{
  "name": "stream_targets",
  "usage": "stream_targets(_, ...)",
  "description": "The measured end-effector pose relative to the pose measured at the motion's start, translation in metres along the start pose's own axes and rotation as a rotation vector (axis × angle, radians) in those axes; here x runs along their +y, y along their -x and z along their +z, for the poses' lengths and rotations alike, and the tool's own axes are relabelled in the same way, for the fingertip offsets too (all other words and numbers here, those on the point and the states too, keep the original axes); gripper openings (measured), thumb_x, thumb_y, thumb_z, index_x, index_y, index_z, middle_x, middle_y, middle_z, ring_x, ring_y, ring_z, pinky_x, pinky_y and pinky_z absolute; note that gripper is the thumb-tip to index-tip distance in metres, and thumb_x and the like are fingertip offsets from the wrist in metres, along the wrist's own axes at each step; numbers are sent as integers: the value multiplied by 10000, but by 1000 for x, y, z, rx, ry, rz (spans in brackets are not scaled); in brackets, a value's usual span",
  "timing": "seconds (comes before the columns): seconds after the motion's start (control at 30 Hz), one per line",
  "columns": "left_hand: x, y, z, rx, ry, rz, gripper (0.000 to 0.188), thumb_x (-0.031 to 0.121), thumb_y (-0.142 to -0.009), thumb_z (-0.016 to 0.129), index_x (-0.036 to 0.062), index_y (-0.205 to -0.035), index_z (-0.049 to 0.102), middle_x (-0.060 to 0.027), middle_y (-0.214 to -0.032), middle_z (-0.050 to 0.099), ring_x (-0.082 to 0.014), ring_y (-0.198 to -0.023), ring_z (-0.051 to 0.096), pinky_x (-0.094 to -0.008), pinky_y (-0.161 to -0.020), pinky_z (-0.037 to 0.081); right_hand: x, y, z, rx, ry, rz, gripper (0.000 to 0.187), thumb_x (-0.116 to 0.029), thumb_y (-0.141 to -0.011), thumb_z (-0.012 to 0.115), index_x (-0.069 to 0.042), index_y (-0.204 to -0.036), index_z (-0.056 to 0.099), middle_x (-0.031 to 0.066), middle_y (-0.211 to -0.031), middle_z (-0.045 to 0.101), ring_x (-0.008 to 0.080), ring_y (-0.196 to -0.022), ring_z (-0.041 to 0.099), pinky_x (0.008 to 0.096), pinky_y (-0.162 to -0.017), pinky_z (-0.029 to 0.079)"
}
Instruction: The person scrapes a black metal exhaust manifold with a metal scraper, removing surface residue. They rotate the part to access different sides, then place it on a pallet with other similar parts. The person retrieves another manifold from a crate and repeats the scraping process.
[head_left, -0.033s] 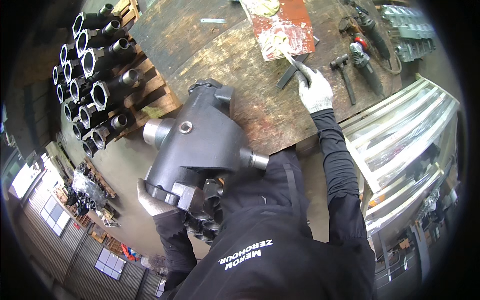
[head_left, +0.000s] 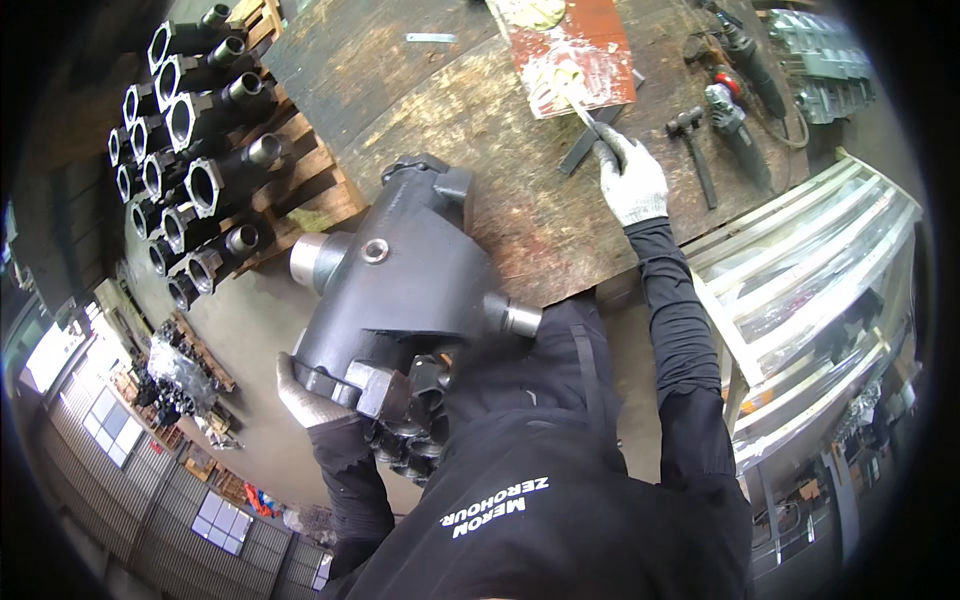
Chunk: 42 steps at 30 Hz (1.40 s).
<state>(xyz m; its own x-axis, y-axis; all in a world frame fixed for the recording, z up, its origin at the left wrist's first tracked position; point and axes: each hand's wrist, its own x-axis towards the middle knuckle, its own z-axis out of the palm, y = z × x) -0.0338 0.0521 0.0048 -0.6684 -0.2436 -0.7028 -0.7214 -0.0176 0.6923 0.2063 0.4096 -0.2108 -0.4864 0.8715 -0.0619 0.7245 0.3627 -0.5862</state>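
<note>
In the head view, I see the casting (head_left: 410, 285) at the near edge of the bench (head_left: 440, 110), before the person's body; what bears its weight I cannot tell. I judge it heavy and fully stiff, and its smooth dark coat may slip under a glove. The better hold is perhaps at its lower end, or at the bare metal stub (head_left: 309, 261) on the left. The left hand (head_left: 310, 400) lies against this lower end, but some fingers are hidden, so whether they grip or only support I cannot tell. The right hand (head_left: 635, 185) has its fingers narrow around a thin stick (head_left: 582, 112), whose tip is at the pale paste (head_left: 556, 82) on the red sheet (head_left: 603, 50). The stick should be light, the paste soft and sticky. Against the earlier frame, almost nothing differs: the scene sits only slightly more to the right
</note>
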Motion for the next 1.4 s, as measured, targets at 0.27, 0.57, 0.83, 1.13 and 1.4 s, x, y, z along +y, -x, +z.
stream_targets(0.27,6,-7,-3,40,-32,25,329,410,-972,643,83,-998,672,-107,-987,720,-301,-906,703,-478,-870,577,-31,18,11,-635,-1125,641,441,-303,-1041,656,10,-1351,629,83,-870,716,104,-661,656,238,-560,499)
stream_targets(0.57,3,-2,-2,64,-30,-30,554,465,-1043,483,8,-1315,638,-177,-1236,690,-344,-1119,682,-509,-987,560,-93,50,57,-1059,-847,361,361,-223,-1075,567,-2,-1347,657,44,-944,720,93,-764,644,266,-689,544)
stream_targets(0.83,-6,8,-2,86,28,-10,508,416,-1028,545,-9,-1279,661,-182,-1194,717,-334,-1056,717,-479,-958,584,-114,56,74,-837,-470,-100,293,-257,-997,644,-150,-1252,743,140,-1007,706,323,-914,686,389,-826,550)
stream_targets(1.13,-7,9,-7,74,57,-42,519,432,-1034,539,11,-1322,638,-162,-1201,706,-325,-1074,703,-474,-979,572,-125,68,54,-735,-410,-126,288,-257,-977,672,-198,-1248,747,108,-968,655,319,-882,683,399,-792,548)
stream_targets(1.4,-6,10,-6,106,55,-51,533,469,-1034,537,41,-1338,630,-159,-1237,683,-327,-1124,685,-500,-981,568,-129,61,66,-782,-411,-97,300,-247,-980,669,-204,-1270,735,112,-998,658,326,-911,683,401,-814,547)
